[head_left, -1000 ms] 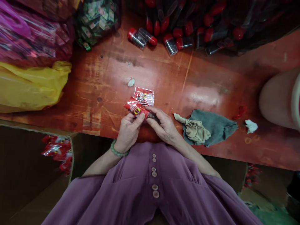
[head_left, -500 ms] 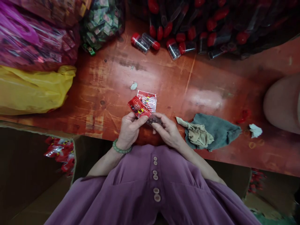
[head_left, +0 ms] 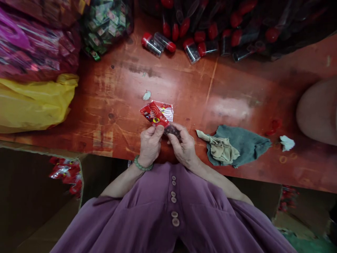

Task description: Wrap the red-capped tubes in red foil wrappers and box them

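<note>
From my end of the feed, I saw that the red packet (head_left: 157, 115) had swung to a steeper slant since half a second earlier, and the left hand (head_left: 150, 143) had turned more upright beneath it. That hand pinched the packet's lower edge between thumb and fingers, while the right hand (head_left: 184, 144) held its dark end (head_left: 172, 130) in a narrow grip. The packet was in front of the person, overlapping the stack of printed cards (head_left: 167, 110) in my view; I couldn't tell whether they touched. A checked scrap (head_left: 130, 163) now showed beside the green bracelet (head_left: 143, 165). Fingers covered much of the dark end, so I couldn't make out its contents. At the top, the red-capped tubes (head_left: 191, 51) ran back into a heap lost in shadow, and the pale bucket (head_left: 317, 112) was cut off by the right edge.
</note>
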`<state>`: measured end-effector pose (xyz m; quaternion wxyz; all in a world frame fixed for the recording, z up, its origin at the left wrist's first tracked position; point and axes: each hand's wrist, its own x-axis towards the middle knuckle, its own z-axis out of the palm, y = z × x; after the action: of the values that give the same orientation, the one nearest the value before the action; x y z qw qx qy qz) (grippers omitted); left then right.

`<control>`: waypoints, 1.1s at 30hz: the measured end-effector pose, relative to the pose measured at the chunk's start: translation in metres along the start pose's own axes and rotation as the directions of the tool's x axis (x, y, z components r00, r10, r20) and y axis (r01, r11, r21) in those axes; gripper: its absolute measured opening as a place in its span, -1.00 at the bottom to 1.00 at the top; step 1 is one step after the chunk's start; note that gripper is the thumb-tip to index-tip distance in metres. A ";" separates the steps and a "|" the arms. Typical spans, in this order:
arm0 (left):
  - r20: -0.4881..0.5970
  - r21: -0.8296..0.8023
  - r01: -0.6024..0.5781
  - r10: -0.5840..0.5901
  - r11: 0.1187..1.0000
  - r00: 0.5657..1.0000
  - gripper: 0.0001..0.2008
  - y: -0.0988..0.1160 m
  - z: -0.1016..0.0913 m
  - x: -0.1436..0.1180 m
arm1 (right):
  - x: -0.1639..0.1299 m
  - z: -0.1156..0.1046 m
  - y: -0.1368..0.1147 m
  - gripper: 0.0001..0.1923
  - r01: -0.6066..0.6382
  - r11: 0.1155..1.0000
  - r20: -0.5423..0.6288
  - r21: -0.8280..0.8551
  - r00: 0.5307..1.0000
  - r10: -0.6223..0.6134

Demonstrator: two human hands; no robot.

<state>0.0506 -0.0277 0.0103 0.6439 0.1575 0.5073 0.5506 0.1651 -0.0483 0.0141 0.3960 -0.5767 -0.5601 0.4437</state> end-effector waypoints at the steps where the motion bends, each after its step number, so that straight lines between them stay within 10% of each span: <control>1: 0.008 0.009 -0.001 0.001 1.000 1.000 -0.64 0.000 0.000 0.001 | 0.001 0.001 0.000 -0.68 -0.011 1.000 0.007 0.008 1.000 0.010; 10: 0.172 -0.023 -0.022 0.026 0.999 0.985 -0.65 0.027 -0.013 0.019 | 0.014 -0.007 -0.005 -0.69 -0.057 0.994 0.122 0.095 0.992 0.045; 24: 0.108 0.008 0.066 -0.067 0.998 0.992 -0.67 0.016 -0.009 0.017 | 0.008 0.000 0.004 -0.70 -0.243 0.934 0.152 0.262 0.966 0.208; 33: 0.138 0.055 0.123 -0.129 0.991 0.982 -0.67 0.014 -0.010 0.011 | 0.009 -0.008 -0.002 -0.68 -0.088 0.996 0.194 -0.016 0.977 0.089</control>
<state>0.0332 -0.0171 0.0115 0.7079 0.1786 0.4821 0.4843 0.1719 -0.0388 0.0182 0.3171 -0.5565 -0.5716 0.5129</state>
